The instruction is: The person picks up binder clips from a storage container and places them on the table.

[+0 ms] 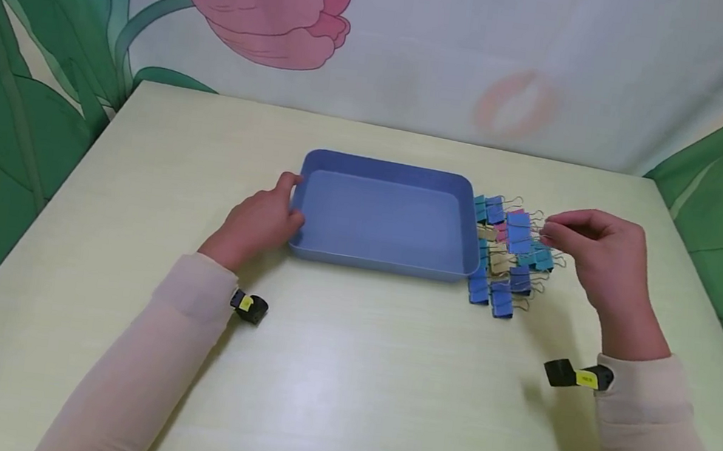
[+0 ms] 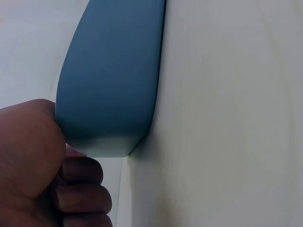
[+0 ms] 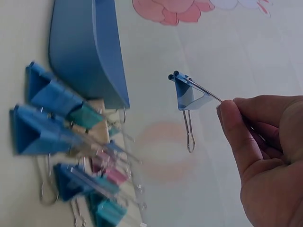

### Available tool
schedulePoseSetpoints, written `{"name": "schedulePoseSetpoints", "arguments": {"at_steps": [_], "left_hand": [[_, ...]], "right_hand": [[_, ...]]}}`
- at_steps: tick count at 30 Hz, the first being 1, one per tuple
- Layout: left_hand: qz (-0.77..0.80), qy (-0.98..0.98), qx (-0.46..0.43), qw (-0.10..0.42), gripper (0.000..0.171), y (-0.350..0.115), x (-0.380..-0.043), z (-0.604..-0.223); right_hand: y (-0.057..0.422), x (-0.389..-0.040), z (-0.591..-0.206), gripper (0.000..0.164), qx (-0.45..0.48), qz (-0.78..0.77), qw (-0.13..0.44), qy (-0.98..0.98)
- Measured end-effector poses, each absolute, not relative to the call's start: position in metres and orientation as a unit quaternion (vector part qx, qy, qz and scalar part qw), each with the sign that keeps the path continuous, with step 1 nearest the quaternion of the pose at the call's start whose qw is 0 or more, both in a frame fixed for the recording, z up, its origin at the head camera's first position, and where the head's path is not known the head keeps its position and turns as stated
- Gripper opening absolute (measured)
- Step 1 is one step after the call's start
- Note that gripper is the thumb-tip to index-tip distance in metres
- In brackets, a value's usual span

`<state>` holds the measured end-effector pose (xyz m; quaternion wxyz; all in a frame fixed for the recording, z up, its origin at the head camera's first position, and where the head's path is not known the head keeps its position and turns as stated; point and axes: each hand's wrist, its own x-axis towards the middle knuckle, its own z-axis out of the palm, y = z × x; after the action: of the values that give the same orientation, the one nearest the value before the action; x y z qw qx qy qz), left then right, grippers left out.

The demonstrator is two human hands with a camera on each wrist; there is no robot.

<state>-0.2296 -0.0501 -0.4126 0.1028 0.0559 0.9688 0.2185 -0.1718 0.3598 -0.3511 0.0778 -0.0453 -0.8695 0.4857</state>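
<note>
My left hand grips the left end of a shallow blue tray, thumb and index finger at its wall. In the left wrist view the other fingers curl below the tray corner. My right hand pinches one wire handle of a blue binder clip between thumb and index finger. The clip hangs raised, its other handle pointing down in the right wrist view. Under it lies a pile of binder clips in blue, teal, pink and cream, against the tray's right side.
A pale tabletop carries the tray and the clips. Behind it hangs a curtain with a pink flower print. Green leaf-patterned cloth stands along the left side, and more on the right.
</note>
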Motion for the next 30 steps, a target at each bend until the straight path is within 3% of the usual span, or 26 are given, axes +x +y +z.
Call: {"name": "schedulePoseSetpoints", "arguments": {"at_steps": [19, 25, 30], "left_hand": [[0.215, 0.970, 0.061, 0.100, 0.057, -0.050, -0.229, -0.413], [0.217, 0.969, 0.059, 0.101, 0.057, -0.051, -0.227, -0.411], [0.220, 0.968, 0.058, 0.106, 0.057, -0.050, -0.228, -0.411]], "right_hand": [[0.426, -0.149, -0.398, 0.041, -0.169, 0.585, 0.086, -0.789], [0.430, -0.151, -0.410, 0.050, -0.189, 0.525, 0.035, -0.829], [0.426, -0.153, -0.415, 0.048, -0.179, 0.489, 0.006, -0.854]]}}
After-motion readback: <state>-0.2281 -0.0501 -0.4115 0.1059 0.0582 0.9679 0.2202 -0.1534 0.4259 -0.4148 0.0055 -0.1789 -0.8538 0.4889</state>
